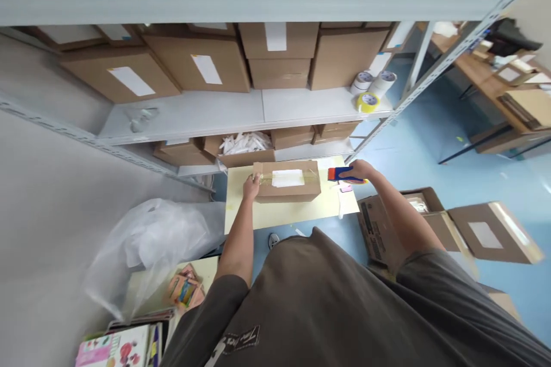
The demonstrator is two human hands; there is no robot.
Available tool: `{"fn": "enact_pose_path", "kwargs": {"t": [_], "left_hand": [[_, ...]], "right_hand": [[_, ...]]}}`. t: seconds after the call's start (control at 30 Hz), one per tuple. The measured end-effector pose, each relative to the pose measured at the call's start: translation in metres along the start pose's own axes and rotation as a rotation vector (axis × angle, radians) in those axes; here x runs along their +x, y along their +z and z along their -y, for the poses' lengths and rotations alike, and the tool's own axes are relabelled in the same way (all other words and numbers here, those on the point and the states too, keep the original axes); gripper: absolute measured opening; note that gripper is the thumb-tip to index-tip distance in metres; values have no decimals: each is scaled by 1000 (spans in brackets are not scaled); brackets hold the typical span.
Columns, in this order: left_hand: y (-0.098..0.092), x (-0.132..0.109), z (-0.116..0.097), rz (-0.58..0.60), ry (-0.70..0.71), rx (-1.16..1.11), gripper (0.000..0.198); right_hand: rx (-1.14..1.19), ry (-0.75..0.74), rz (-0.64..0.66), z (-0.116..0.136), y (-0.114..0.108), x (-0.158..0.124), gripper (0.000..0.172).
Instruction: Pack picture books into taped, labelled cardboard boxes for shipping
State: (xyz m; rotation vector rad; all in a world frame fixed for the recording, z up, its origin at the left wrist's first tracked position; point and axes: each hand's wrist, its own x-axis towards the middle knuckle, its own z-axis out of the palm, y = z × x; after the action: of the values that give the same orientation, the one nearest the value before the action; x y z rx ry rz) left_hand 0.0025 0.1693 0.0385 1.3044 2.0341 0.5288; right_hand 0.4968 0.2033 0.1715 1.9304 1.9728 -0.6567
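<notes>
A brown cardboard box [284, 192] lies on a pale yellow table [240, 219]. A white label [287, 178] and a strip of clear tape run along its top. At the box's left end my left hand [252, 186] grips the edge, thumb on top; its other fingers are partly hidden. To the right of the box and apart from it, my right hand [361, 170] is wrapped round a blue and orange tape dispenser [340, 174]. Under that hand, a small pink item [346, 188] and white strips lie on the table.
A grey metal shelf unit [275, 117] with boxes stands ahead. Rolls of tape [368, 102] sit on its right end. Clear plastic sheeting [163, 232] is heaped at left. Open cartons [379, 229] stand on the floor at right, with a wooden desk [486, 77] beyond.
</notes>
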Motion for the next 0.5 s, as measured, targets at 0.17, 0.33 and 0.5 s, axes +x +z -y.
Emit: {"fn": "enact_pose_path", "kwargs": {"t": [0.17, 0.33, 0.5], "left_hand": [[17, -2, -8, 25, 2, -21, 49], [13, 3, -4, 33, -4, -70, 46], [-15, 12, 16, 35, -59, -232, 56]], "right_hand": [[40, 70, 15, -52, 19, -10, 61], [56, 60, 12, -31, 26, 1, 64], [118, -4, -55, 12, 1, 0, 67]]}}
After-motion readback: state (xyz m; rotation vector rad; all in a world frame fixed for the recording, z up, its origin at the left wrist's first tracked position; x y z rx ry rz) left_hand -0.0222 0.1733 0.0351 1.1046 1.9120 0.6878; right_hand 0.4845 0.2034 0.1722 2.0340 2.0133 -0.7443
